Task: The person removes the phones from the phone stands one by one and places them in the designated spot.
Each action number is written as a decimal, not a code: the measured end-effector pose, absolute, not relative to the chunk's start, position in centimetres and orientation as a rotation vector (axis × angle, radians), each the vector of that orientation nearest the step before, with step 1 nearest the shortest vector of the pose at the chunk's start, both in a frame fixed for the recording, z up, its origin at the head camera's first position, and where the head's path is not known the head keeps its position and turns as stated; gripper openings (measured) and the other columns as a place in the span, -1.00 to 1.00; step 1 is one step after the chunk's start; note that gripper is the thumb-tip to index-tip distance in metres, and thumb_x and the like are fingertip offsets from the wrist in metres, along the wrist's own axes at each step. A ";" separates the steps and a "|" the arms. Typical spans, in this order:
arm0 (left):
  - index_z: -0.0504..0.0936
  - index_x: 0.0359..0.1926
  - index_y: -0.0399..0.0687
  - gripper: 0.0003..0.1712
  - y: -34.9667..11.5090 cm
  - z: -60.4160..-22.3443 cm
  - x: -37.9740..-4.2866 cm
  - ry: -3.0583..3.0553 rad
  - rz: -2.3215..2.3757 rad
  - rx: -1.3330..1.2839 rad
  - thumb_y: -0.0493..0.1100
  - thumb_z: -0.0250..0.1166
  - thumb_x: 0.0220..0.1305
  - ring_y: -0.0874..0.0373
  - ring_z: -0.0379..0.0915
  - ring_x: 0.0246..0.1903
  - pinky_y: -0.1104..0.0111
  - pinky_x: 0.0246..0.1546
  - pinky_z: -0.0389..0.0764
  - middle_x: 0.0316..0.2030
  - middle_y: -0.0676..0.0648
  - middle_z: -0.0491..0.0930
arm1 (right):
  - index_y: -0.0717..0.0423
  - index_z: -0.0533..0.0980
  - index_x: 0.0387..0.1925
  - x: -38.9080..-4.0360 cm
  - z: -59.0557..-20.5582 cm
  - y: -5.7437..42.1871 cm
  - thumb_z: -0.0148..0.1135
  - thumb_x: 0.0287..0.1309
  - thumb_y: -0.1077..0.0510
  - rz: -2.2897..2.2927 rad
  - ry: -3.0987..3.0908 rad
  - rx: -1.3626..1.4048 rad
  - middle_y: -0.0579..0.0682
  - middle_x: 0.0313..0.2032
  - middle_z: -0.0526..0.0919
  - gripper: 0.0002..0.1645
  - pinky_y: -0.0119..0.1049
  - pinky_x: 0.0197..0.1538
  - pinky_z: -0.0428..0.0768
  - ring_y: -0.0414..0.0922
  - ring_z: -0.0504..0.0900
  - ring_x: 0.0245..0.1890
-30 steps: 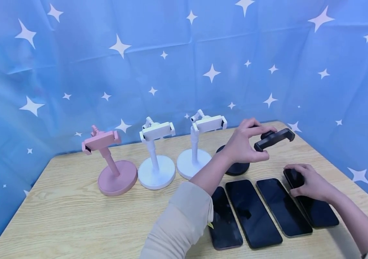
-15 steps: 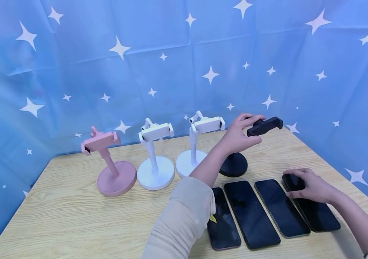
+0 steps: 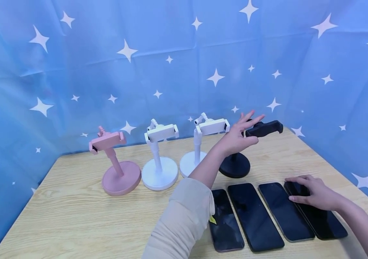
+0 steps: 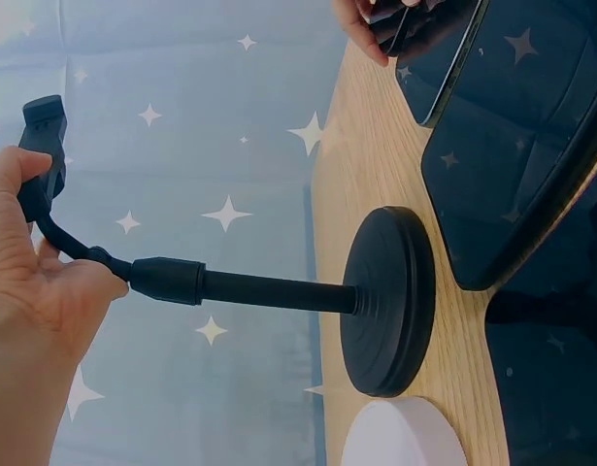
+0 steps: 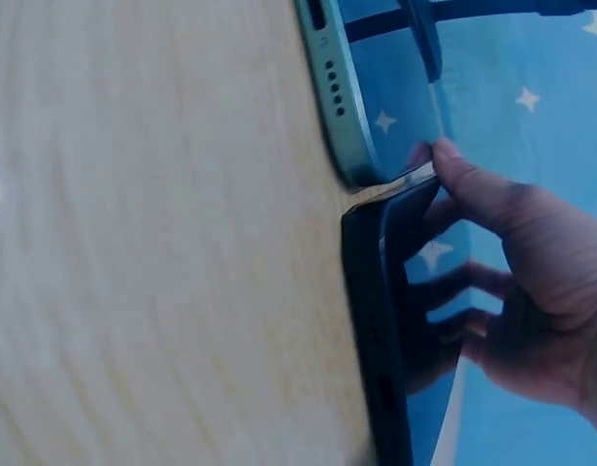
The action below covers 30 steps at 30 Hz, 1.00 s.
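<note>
My left hand (image 3: 240, 133) is beside the phone clamp of a black phone stand (image 3: 264, 128), its fingers spread and extended. In the left wrist view the stand's pole and arm (image 4: 274, 291) rise from the round base, and my left fingers and thumb (image 4: 112, 283) lie close to the clamp and its jointed arm; exact contact is unclear. My right hand (image 3: 316, 194) rests on the rightmost smartphone (image 3: 326, 223), which lies face up. Its thumb touches the phone's left edge in the right wrist view (image 5: 448, 155); the palm hides part of the phone.
Several dark smartphones lie side by side, among them the wide one (image 3: 255, 219) and its neighbour (image 3: 285, 212). Left of the black stand are two white phone stands (image 3: 159, 174) (image 3: 190, 163) and a pink one (image 3: 120, 178). A starry blue curtain (image 3: 158, 46) hangs behind the wooden table (image 3: 74, 216).
The black clamp has shifted left and tilted to a flatter angle, and my left fingers have spread away from it. The rightmost phone has slid slightly toward me under my right hand.
</note>
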<state>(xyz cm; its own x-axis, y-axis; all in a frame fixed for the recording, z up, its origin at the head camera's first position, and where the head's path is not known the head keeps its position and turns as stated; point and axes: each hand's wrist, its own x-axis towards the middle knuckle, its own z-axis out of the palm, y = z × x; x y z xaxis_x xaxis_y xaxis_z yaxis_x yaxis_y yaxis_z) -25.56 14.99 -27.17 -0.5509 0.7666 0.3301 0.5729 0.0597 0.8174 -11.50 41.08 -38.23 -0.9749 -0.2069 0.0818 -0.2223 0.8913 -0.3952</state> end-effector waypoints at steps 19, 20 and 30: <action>0.11 0.34 0.23 -0.31 15.8 -28.2 -25.7 2.064 1.618 1.399 -0.26 0.04 0.22 0.47 -0.59 0.28 0.18 0.30 -0.13 0.35 0.30 -0.21 | 0.16 0.38 0.09 -11.6 -38.6 41.9 0.29 -0.02 0.07 0.601 -3.001 0.402 0.35 -0.04 0.37 -0.39 0.16 -0.13 0.07 0.25 0.26 -0.05; 0.08 0.35 0.24 -0.31 15.9 -28.3 -25.6 2.065 1.630 1.393 -0.25 0.05 0.24 0.47 -0.62 0.28 0.18 0.31 -0.14 0.35 0.30 -0.25 | 0.16 0.38 0.09 -11.7 -38.6 41.9 0.29 -0.02 0.07 0.604 -3.005 0.402 0.35 -0.03 0.37 -0.40 0.16 -0.13 0.07 0.25 0.26 -0.05; -0.45 0.36 0.29 0.03 14.4 -30.7 -24.6 2.271 1.368 1.325 -0.04 0.18 0.20 0.24 -0.55 0.33 0.24 0.28 -0.01 0.35 0.15 -0.59 | 0.27 0.47 -0.04 -12.2 -37.7 41.4 0.34 -0.09 0.00 0.428 -3.072 0.369 0.29 -0.13 0.44 -0.41 0.17 -0.22 0.31 0.30 0.40 -0.15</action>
<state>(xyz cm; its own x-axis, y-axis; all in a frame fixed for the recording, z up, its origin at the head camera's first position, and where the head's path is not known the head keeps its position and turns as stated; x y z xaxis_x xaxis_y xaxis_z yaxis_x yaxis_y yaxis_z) -24.56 14.44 -30.74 -0.5875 0.7615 0.2738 0.5980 0.1806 0.7809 -12.22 41.38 -37.69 -0.9719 -0.2300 0.0501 -0.2350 0.9346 -0.2671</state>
